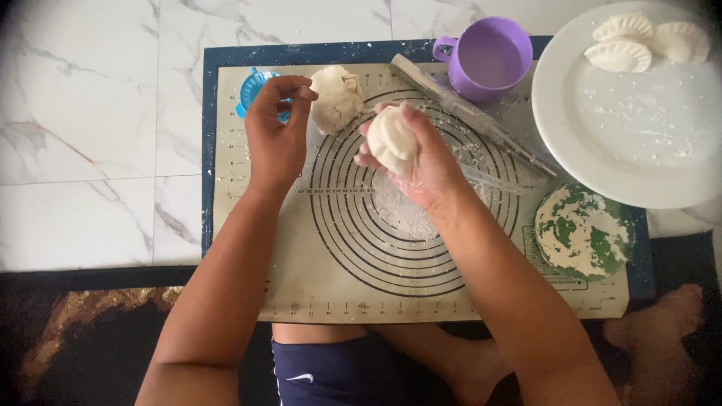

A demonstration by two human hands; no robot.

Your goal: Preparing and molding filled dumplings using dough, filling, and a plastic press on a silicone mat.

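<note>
Marble floor carries a baking mat (241,248); right hand (421,162) cups a dough piece (391,139) at mat centre, left hand (274,131) pinches narrow near the dough lump (336,98)

White veined marble floor (83,113); dark, perhaps patterned rug (75,331).

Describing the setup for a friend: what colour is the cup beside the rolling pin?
The cup is light purple, handle included; the head view shows it clearly.

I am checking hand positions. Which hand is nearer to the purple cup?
Right. The right hand, holding a folded dough piece, is just below-left of the purple cup; the left hand is far to its left.
</note>
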